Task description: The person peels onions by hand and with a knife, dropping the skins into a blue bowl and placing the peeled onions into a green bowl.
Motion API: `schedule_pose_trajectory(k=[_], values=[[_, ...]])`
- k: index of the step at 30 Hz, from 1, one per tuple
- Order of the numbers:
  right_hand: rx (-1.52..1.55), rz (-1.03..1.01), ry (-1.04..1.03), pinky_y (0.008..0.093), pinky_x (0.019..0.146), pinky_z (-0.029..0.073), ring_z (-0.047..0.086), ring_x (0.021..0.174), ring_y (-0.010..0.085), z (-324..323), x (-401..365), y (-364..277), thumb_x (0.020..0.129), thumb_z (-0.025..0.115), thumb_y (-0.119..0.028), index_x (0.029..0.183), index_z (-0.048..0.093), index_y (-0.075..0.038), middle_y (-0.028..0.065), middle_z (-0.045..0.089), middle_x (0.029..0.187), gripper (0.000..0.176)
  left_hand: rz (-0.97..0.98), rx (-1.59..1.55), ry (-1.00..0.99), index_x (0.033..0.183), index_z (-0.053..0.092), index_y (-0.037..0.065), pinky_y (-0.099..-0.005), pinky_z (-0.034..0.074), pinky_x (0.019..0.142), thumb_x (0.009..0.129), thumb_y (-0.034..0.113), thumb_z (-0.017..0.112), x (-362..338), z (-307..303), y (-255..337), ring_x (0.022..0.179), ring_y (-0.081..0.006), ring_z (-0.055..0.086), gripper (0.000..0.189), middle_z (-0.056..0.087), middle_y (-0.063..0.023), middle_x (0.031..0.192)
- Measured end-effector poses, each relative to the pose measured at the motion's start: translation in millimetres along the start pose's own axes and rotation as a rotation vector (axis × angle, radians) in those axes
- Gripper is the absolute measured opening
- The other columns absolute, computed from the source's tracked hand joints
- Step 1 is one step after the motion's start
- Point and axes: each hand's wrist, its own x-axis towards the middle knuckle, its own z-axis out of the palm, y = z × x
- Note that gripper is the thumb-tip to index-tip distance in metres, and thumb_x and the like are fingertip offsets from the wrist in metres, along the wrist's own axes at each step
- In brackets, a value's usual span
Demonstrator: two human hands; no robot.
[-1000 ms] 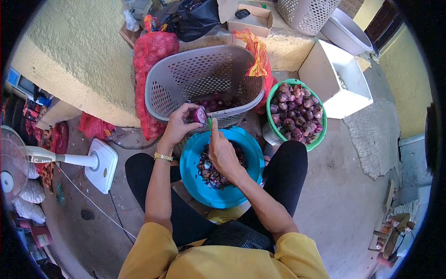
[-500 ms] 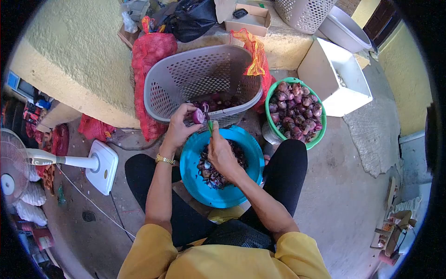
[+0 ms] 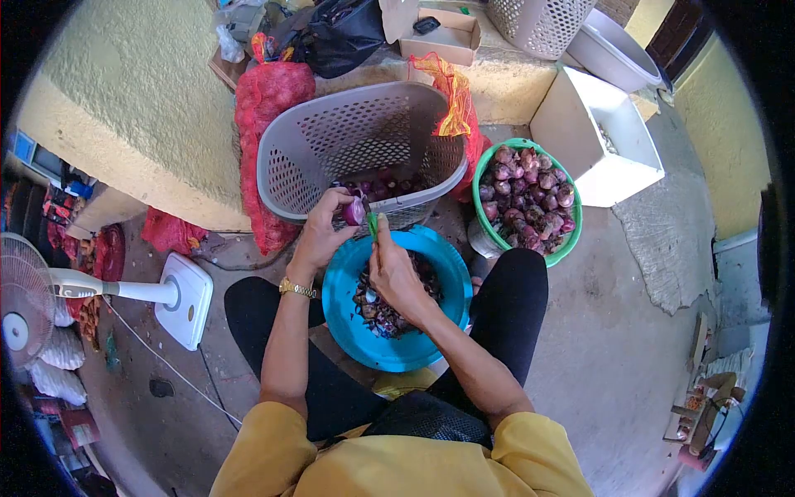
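A purple onion (image 3: 354,212) is gripped in the fingers of my left hand (image 3: 324,225), above the near rim of the grey laundry basket (image 3: 364,106). My right hand (image 3: 396,277) is closed around a small knife (image 3: 372,222) with a green handle, its blade at the onion's right side. Below my hands, between my legs, a blue basin (image 3: 389,361) holds onion skins and scraps (image 3: 377,319). Several onions lie at the bottom of the grey basket. On the right, unpeeled onions (image 3: 530,195) fill a green-rimmed basket (image 3: 577,217).
Red mesh sacks (image 3: 263,157) stand beside the grey basket, and a white box (image 3: 609,178) lies at the right. A white fan (image 3: 178,290) with its cord is on the left floor. An open cardboard box (image 3: 447,41) sits on the ledge behind.
The onion has turned slightly in my left hand, showing more purple skin and less of the pale cut face. Both hands stay in nearly the same place.
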Motion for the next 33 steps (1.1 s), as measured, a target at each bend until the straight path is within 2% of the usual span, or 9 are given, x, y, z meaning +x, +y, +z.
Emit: schedule_pose_trajectory(k=[7, 13, 17, 19, 23, 26, 30, 32, 33], values=[[0.059, 0.156, -0.115, 0.0428, 0.054, 0.043, 0.056, 0.058, 0.0310, -7.2, -2.5, -1.0, 0.095, 0.047, 0.002, 0.152, 0.016, 0.010, 0.0233, 0.052, 0.069, 0.066, 0.005, -0.005, 0.027, 0.113, 0.056, 0.000, -0.0363, 0.049, 0.098, 0.070, -0.001, 0.078, 0.2, -2.7, 3.0, 0.113, -0.0271, 0.061, 0.048, 0.058, -0.0159, 0.124], [0.050, 0.120, -0.075, 0.0438, 0.055, 0.043, 0.055, 0.057, 0.0323, 2.2, -4.2, 12.7, 0.096, 0.048, 0.001, 0.151, 0.016, 0.012, 0.0240, 0.051, 0.068, 0.065, -0.113, -0.085, 0.078, 0.114, 0.056, 0.001, -0.0365, 0.049, 0.097, 0.070, 0.000, 0.079, -1.9, -7.2, -0.1, 0.114, -0.0255, 0.061, 0.049, 0.058, -0.0150, 0.127], [0.066, 0.153, -0.104, 0.0459, 0.057, 0.044, 0.056, 0.059, 0.0372, -6.3, -3.7, 2.2, 0.096, 0.049, 0.000, 0.150, 0.018, 0.012, 0.0264, 0.052, 0.070, 0.064, -0.019, -0.014, 0.160, 0.116, 0.055, 0.001, -0.0350, 0.048, 0.101, 0.071, -0.004, 0.079, -2.1, -14.4, -1.5, 0.116, -0.0240, 0.059, 0.051, 0.058, -0.0130, 0.129], [-0.003, 0.081, -0.094, 0.0485, 0.060, 0.044, 0.056, 0.061, 0.0428, -9.8, -6.2, -3.4, 0.095, 0.050, 0.000, 0.149, 0.022, 0.011, 0.0293, 0.054, 0.072, 0.061, -0.032, -0.527, 0.258, 0.120, 0.054, 0.002, -0.0350, 0.045, 0.105, 0.071, -0.009, 0.079, 0.1, -15.2, 0.2, 0.120, -0.0223, 0.057, 0.056, 0.056, -0.0114, 0.133], [0.001, 0.098, -0.214, 0.0528, 0.066, 0.046, 0.060, 0.071, 0.0483, -26.6, -19.0, -10.4, 0.095, 0.053, -0.006, 0.147, 0.030, 0.008, 0.0321, 0.060, 0.079, 0.059, -0.090, -0.698, 0.266, 0.123, 0.053, 0.003, -0.0355, 0.045, 0.108, 0.070, -0.014, 0.079, -0.5, -31.9, 12.0, 0.122, -0.0213, 0.056, 0.061, 0.053, -0.0102, 0.136], [-0.291, 0.150, -0.465, 0.0566, 0.067, 0.049, 0.064, 0.080, 0.0482, -35.1, -23.9, -4.8, 0.095, 0.055, -0.012, 0.145, 0.028, 0.010, 0.0310, 0.063, 0.082, 0.061, -0.041, -0.781, 0.224, 0.123, 0.054, 0.004, -0.0364, 0.047, 0.107, 0.069, -0.014, 0.079, -3.2, -38.6, 23.5, 0.123, -0.0210, 0.056, 0.062, 0.052, -0.0098, 0.136], [-0.317, 0.139, -0.259, 0.0571, 0.069, 0.049, 0.063, 0.076, 0.0501, -48.4, -14.0, -27.0, 0.095, 0.057, -0.015, 0.130, 0.047, 0.003, 0.0294, 0.065, 0.080, 0.041, -0.019, -0.793, 0.163, 0.123, 0.055, 0.005, -0.0362, 0.048, 0.106, 0.069, -0.015, 0.078, -7.7, -41.7, 35.5, 0.123, -0.0205, 0.056, 0.062, 0.053, -0.0090, 0.135], [-0.076, 0.098, -0.011, 0.0503, 0.064, 0.050, 0.065, 0.070, 0.0453, -57.7, 0.5, -34.4, 0.094, 0.061, -0.012, 0.121, 0.054, 0.002, 0.0277, 0.064, 0.078, 0.032, -0.054, -0.749, 0.119, 0.123, 0.055, 0.005, -0.0361, 0.047, 0.106, 0.069, -0.015, 0.079, -8.8, -43.0, 38.1, 0.123, -0.0200, 0.056, 0.062, 0.053, -0.0082, 0.134], [0.028, 0.185, 0.025, 0.0409, 0.061, 0.049, 0.065, 0.064, 0.0294, -63.6, 8.4, -45.8, 0.092, 0.067, -0.013, 0.119, 0.056, 0.002, 0.0195, 0.066, 0.076, 0.033, -0.054, -0.751, 0.121, 0.123, 0.055, 0.005, -0.0361, 0.047, 0.106, 0.069, -0.015, 0.079, -8.6, -41.2, 37.0, 0.123, -0.0200, 0.056, 0.062, 0.053, -0.0082, 0.134]])
